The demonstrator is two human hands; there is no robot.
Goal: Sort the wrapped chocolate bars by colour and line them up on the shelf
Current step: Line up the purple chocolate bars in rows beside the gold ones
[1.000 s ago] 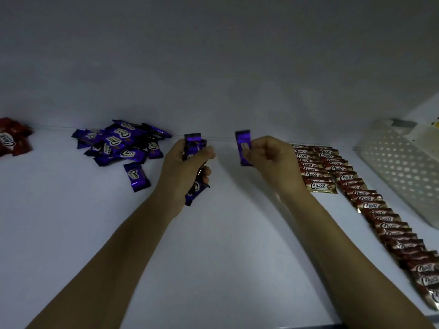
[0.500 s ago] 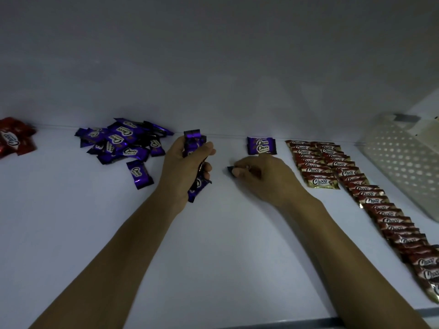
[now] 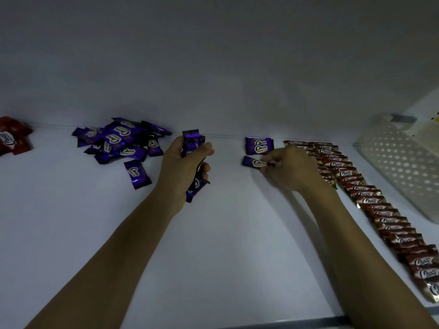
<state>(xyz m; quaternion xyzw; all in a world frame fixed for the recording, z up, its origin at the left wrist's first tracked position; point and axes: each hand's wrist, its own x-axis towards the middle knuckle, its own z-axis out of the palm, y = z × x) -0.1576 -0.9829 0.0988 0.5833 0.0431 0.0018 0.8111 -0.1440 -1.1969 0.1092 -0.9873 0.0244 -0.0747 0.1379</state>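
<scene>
Your R hand (image 3: 285, 170) pinches a purple bar (image 3: 253, 162) by its right end, long axis left-right, on the shelf (image 3: 213, 245) just in front of the placed purple pair (image 3: 259, 145); L hand (image 3: 183, 165) grips a spare bunch (image 3: 190, 142), farther left.

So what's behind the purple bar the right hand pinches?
Purple foil-wrapped bars showing two Choco logos lie flat by the white back wall. The right hand covers the pinched purple bar's right end.

Open shelf (image 3: 225, 245) between purple heap (image 3: 118, 143) and brown row (image 3: 370, 200) (basket (image 3: 401, 167) walls the right).
</scene>
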